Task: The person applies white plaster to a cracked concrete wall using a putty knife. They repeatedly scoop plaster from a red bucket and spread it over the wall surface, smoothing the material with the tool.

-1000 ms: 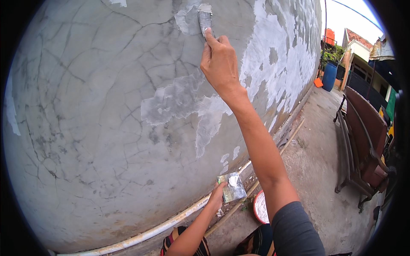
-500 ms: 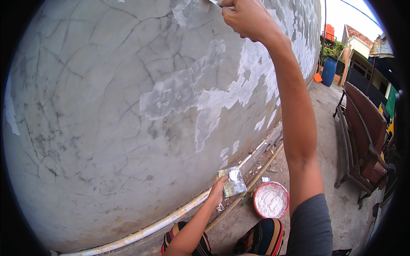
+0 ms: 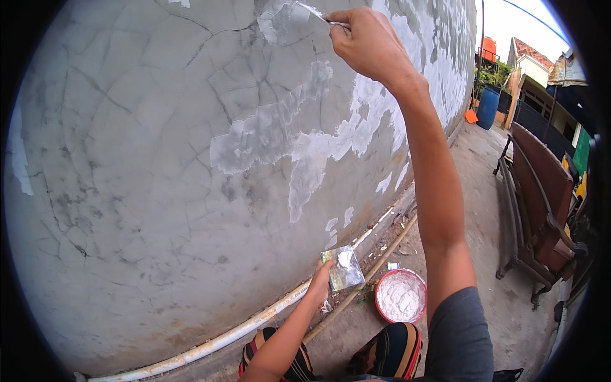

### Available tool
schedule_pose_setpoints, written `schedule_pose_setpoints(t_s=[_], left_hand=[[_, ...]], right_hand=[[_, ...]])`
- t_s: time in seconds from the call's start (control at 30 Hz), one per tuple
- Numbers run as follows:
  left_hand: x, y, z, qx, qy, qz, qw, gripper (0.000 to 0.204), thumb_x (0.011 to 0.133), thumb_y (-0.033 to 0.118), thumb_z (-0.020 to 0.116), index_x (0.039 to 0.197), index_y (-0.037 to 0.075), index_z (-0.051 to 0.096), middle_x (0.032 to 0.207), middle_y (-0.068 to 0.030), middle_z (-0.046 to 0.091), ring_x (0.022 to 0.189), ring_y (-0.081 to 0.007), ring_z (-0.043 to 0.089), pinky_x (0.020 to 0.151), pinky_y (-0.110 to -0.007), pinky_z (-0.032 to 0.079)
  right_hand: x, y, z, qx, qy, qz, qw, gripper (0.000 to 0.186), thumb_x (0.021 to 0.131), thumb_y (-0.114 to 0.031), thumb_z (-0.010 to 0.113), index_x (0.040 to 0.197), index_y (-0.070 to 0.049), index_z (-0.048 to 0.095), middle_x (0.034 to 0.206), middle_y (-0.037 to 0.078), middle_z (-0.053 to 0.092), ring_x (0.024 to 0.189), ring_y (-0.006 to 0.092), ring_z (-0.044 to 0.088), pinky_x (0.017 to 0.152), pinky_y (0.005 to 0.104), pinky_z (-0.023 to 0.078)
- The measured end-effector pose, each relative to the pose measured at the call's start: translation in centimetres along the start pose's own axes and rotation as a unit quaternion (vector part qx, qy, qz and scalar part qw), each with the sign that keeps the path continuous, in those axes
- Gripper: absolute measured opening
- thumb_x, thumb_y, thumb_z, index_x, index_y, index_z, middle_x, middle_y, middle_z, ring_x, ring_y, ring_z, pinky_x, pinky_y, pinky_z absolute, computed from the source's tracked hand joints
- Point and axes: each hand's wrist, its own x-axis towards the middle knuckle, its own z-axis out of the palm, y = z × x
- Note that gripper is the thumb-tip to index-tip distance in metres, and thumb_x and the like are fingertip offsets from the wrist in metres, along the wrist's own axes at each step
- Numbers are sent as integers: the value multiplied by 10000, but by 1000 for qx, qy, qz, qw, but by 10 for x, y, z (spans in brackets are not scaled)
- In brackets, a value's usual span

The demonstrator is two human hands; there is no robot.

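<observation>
My right hand grips a putty knife high on the cracked grey wall, its blade tilted toward the upper left against a patch of white filler. Lower down, my left hand holds a square flat board with a white blob of filler on it, thumb over its left edge. A red-rimmed bucket of white paste stands on the ground just right of the board.
A white pipe and a thinner pole run along the wall's foot. At right, a brown upholstered wooden bench stands on the concrete path. Farther back are a blue barrel and houses.
My right hand moved up and right from a second ago, then slightly down; the knife turned from upright to slanting. The bucket came more into view. My left hand and board shifted slightly upward.
</observation>
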Motion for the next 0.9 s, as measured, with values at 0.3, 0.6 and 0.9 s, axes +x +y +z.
schedule_pose_setpoints(t_s=[0.3, 0.6, 0.9], left_hand=[[-6, 5, 4, -3, 11, -15, 1000, 425, 892, 229, 575, 1275, 108, 435, 1180, -90, 539, 1073, -213, 560, 878, -391, 506], [-5, 2, 0, -2, -2, 1, 1000, 438, 898, 231, 568, 1295, 109, 428, 1190, -77, 537, 1070, -202, 564, 877, -371, 505], [-8, 5, -2, 5, 20, -1, 1000, 419, 896, 225, 563, 1275, 102, 432, 1188, -88, 537, 1054, -209, 572, 858, -395, 522]], right_hand=[[-2, 4, 19, -109, -59, -53, 991, 372, 807, -82, 506, 1117, 40, 669, 584, 204, 545, 524, 287, 535, 641, 372, 493], [6, 16, 22, -19, 20, 32, 999, 363, 832, -80, 500, 1131, 51, 658, 642, 246, 600, 568, 323, 609, 651, 398, 509], [-53, 1, 72, -19, 25, 9, 999, 384, 823, -37, 486, 1162, 41, 647, 593, 204, 593, 555, 342, 596, 639, 410, 513]])
